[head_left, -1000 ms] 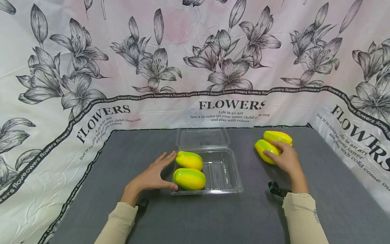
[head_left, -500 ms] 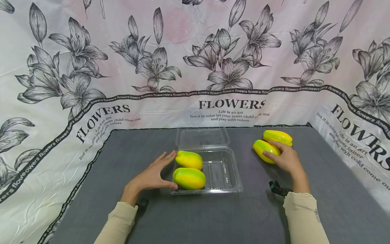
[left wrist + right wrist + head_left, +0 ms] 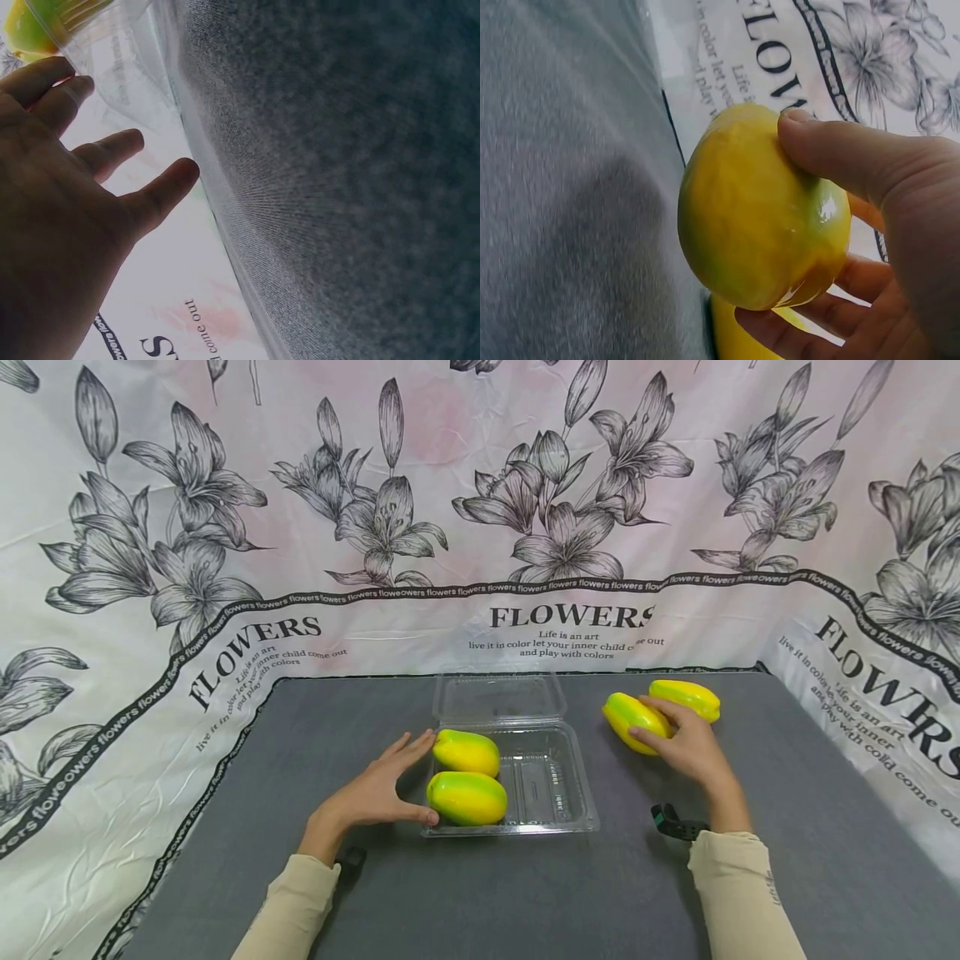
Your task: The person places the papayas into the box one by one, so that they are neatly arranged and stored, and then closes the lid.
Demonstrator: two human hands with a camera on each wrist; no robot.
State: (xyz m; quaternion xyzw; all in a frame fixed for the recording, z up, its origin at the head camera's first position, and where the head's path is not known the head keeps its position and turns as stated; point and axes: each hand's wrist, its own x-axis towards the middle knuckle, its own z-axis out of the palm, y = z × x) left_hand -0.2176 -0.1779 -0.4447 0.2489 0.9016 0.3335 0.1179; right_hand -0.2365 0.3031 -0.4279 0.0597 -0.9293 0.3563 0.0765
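My right hand [image 3: 693, 750] grips a yellow-green papaya [image 3: 630, 720] on the right side of the table, thumb on one side and fingers on the other. The right wrist view has this papaya [image 3: 757, 214] close up, above the table. Left of centre, my left hand [image 3: 371, 792] spreads its fingers along the left side of a clear plastic clamshell box [image 3: 534, 789], thumb at the near left corner. Two more papayas lie in the box's left half, one farther back [image 3: 467, 753] and one nearer [image 3: 467, 799]. The left wrist view shows the spread fingers [image 3: 161, 191].
Another papaya [image 3: 686, 697] lies behind my right hand near the table's back edge. The box's clear lid [image 3: 498, 700] is folded back toward the patterned cloth [image 3: 405, 643] behind. Grey cloth covers the table [image 3: 525, 902]. A black wrist strap [image 3: 678, 824] hangs by the right wrist.
My right hand has moved left with the papaya, drawing it away from the one behind. The left hand, the box and the papayas inside have stayed put.
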